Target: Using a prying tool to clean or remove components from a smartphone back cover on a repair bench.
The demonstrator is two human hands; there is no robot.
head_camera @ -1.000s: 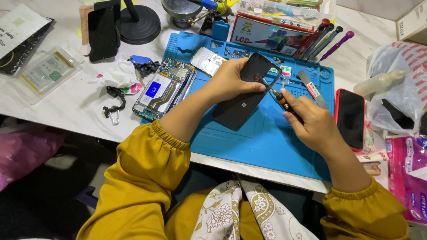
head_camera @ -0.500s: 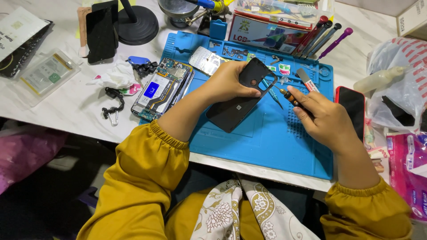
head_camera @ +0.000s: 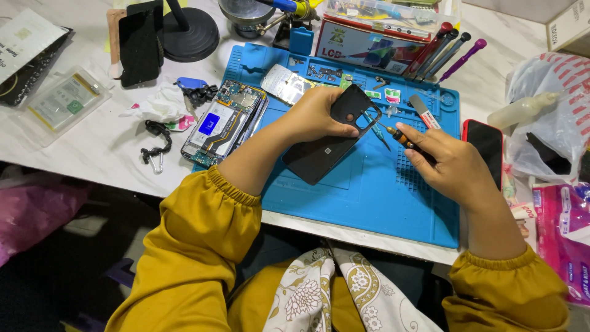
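Note:
My left hand (head_camera: pixel 319 114) grips a black phone back cover (head_camera: pixel 329 144), holding it tilted over the blue work mat (head_camera: pixel 369 197). My right hand (head_camera: pixel 445 160) holds a small screwdriver (head_camera: pixel 393 134) with an orange and black handle, its tip pointing left toward the cover's upper edge. An opened phone (head_camera: pixel 224 123) with its circuit board and blue battery label showing lies at the mat's left edge, beside my left forearm. Both sleeves are mustard yellow.
A red-edged phone (head_camera: pixel 488 147) lies right of the mat. Several screwdrivers (head_camera: pixel 445 55) and a flat parts box (head_camera: pixel 369 43) sit at the back. A black lamp base (head_camera: pixel 190 34), a dark phone (head_camera: pixel 140 40), plastic bags (head_camera: pixel 553 123) and packets surround the mat on the white table (head_camera: pixel 92 147).
My right hand with the screwdriver has shifted slightly right and down, away from the cover. My left hand has kept its grip on the cover, tilting it a little.

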